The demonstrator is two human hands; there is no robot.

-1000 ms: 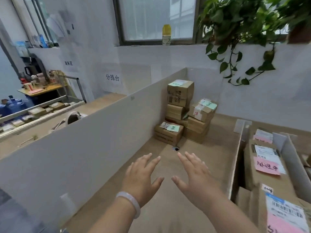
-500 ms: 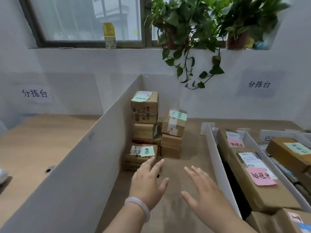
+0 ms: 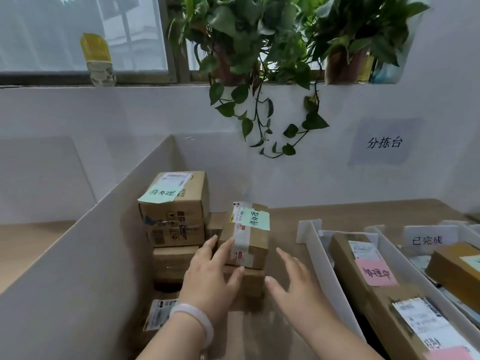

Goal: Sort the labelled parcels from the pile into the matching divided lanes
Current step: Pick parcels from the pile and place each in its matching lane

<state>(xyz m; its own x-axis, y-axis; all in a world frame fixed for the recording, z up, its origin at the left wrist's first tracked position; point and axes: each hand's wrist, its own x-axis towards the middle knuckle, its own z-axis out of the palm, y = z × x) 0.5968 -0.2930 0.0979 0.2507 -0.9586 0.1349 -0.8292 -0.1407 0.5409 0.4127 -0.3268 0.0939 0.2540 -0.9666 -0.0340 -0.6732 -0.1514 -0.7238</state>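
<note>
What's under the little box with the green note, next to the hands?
A plain brown box sits beneath the little box. The left hand covers its left end, so any label there is hidden.

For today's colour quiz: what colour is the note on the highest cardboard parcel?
Pale green paper sticky note, clearest in head view.
</note>
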